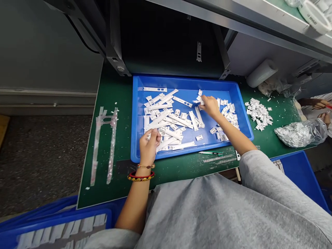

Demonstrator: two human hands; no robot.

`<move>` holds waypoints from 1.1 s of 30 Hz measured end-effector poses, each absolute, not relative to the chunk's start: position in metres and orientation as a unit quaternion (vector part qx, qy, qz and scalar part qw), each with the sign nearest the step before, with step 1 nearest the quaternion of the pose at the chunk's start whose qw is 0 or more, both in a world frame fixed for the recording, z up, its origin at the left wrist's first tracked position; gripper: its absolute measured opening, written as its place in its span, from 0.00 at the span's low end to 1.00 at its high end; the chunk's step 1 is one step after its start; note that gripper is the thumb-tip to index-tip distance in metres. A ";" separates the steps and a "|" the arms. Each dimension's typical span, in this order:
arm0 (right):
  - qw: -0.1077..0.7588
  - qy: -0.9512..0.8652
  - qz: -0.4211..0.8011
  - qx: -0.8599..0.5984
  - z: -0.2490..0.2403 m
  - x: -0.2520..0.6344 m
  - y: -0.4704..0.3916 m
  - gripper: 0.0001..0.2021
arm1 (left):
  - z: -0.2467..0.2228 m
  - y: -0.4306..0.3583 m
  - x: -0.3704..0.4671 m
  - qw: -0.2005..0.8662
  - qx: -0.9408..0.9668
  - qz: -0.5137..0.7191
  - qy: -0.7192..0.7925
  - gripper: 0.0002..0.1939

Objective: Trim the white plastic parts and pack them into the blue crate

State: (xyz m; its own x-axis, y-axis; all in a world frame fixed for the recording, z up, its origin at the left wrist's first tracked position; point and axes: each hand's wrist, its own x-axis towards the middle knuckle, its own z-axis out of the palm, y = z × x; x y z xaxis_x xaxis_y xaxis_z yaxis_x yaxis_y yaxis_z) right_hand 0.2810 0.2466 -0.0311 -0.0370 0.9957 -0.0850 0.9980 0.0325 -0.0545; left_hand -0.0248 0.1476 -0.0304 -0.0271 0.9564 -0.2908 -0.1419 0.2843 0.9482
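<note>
A blue tray (192, 81) holds long white plastic strips (178, 119) heaped on its left and middle. Small white plastic pieces (229, 116) lie in a pile on its right. My left hand (149, 145) is closed above the tray's near left edge; a bit of white shows at its fingers, too small to name. Over the far middle of the tray, my right hand (210, 106) is closed on small white plastic pieces (200, 98) at its fingertips. One long strip lies just left of those fingertips.
Beyond the tray, a dark conveyor belt (166, 45) carries one white strip. A green-handled cutter (211, 153) lies near me. To the right are loose pieces (259, 114), a plastic bag of pieces (298, 133) and another person's hands (321, 103). Blue bins (110, 216) stand below.
</note>
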 end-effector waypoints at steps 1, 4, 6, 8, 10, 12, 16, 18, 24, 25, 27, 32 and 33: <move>-0.009 0.738 -0.054 0.673 -0.027 0.271 0.233 0.18 | -0.027 0.147 -0.023 0.594 0.377 0.471 0.532 0.21; -0.110 0.834 -0.116 0.529 -0.017 0.237 0.186 0.14 | -0.014 0.145 -0.012 0.620 0.416 0.448 0.492 0.22; -0.163 0.874 -0.156 0.430 -0.014 0.216 0.158 0.16 | -0.004 0.142 -0.002 0.655 0.433 0.395 0.477 0.24; -0.194 0.892 -0.174 0.370 -0.012 0.203 0.136 0.18 | 0.007 0.137 0.008 0.693 0.413 0.349 0.477 0.25; -0.219 0.889 -0.187 0.356 -0.012 0.197 0.119 0.18 | 0.015 0.133 0.015 0.716 0.377 0.346 0.475 0.25; -0.273 0.852 -0.211 0.395 -0.010 0.196 0.106 0.18 | 0.020 0.128 0.018 0.720 0.353 0.373 0.467 0.23; -0.425 0.657 -0.313 0.538 -0.001 0.190 0.090 0.21 | 0.019 0.123 0.019 0.696 0.356 0.403 0.475 0.19; -0.449 0.586 -0.372 0.563 0.005 0.182 0.089 0.22 | 0.016 0.122 0.020 0.684 0.386 0.403 0.470 0.17; -0.453 0.507 -0.452 0.577 0.009 0.161 0.096 0.26 | 0.011 0.121 0.018 0.622 0.481 0.436 0.437 0.10; -0.459 0.498 -0.460 0.574 0.009 0.160 0.097 0.26 | 0.010 0.121 0.017 0.616 0.485 0.435 0.443 0.10; -0.470 0.487 -0.475 0.562 0.010 0.159 0.097 0.27 | 0.010 0.121 0.015 0.612 0.490 0.428 0.450 0.12; -0.485 0.471 -0.499 0.543 0.013 0.159 0.096 0.27 | 0.009 0.121 0.015 0.634 0.487 0.414 0.436 0.12; -0.489 0.463 -0.502 0.542 0.013 0.158 0.096 0.27 | 0.008 0.121 0.015 0.636 0.484 0.415 0.435 0.11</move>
State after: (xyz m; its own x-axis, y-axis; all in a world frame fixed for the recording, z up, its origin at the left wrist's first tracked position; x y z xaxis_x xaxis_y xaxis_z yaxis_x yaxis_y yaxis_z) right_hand 0.1585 0.0965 0.0128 0.0667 0.9936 -0.0908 0.0115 -0.0918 -0.9957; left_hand 0.0152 0.1205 0.0083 0.2773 0.9485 -0.1530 -0.1063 0.1885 0.9763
